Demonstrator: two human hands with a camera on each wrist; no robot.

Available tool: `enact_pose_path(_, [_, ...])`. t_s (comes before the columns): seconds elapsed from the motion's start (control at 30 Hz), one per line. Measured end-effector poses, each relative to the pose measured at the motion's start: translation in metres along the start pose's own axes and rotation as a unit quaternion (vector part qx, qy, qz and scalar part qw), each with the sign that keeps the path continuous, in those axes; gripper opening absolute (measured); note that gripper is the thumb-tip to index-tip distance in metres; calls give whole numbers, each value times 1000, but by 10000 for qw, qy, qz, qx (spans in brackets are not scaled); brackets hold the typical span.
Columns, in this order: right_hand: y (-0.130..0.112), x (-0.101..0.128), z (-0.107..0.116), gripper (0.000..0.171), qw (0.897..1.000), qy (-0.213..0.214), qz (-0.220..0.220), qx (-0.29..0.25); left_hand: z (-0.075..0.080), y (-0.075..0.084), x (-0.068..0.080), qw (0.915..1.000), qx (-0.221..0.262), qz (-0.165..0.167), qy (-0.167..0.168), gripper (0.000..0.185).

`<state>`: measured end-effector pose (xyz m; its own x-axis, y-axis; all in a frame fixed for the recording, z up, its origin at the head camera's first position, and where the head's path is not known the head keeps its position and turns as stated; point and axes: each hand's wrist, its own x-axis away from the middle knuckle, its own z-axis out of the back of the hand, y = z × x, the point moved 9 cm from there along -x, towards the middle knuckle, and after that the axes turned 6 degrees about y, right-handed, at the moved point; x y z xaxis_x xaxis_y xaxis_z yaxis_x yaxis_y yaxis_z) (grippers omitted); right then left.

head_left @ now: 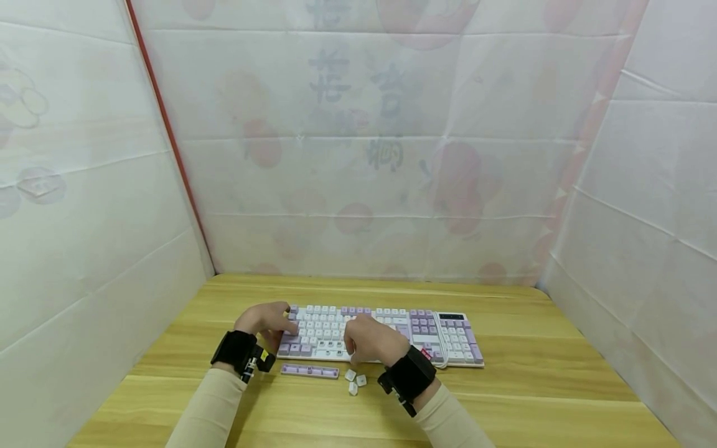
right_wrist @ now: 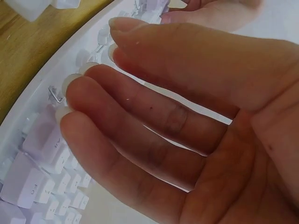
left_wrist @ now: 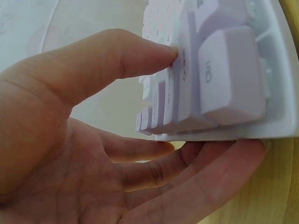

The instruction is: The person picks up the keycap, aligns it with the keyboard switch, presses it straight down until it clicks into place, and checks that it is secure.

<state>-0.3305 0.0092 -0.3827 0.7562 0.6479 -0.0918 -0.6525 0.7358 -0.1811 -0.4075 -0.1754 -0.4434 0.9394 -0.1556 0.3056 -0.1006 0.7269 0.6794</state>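
A white and lilac keyboard (head_left: 319,326) lies on the table, with several keycaps off along its front rows and switches bare. My left hand (head_left: 269,318) holds its left end, thumb on top of the lilac keys (left_wrist: 231,74) and the other fingers along and under the edge. My right hand (head_left: 374,339) is over the front middle, its fingers (right_wrist: 96,135) bent and their tips at the bare switches. No object shows between its thumb and index finger. A long lilac keycap (head_left: 310,371) lies underside up before the keyboard. Three loose white keycaps (head_left: 353,388) sit beside it.
A bundled white cable (head_left: 442,339) with a red tag (head_left: 426,353) lies across the keyboard's right part. The wooden table (head_left: 538,386) meets white printed sheets (head_left: 358,186) at the back and both sides.
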Motion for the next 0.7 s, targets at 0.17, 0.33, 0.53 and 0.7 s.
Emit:
enact_pose_path(0.17, [1,2,-2,19,10000,-51,-56,-50,0,0,0,10000,-15,17,8,81])
enact_pose_path(0.33, [4,3,-5,15,9996,-163,-203,-87,0,-1,1,10000,-50,1,24,82])
enact_pose_path(0.53, [4,5,-5,16,9995,-209,-218,-85,0,0,0,10000,-54,-35,39,81])
enact_pose_path(0.7, [6,7,-7,20,9990,-277,-313,-174,-1,-1,-1,10000,21,-19,13,80])
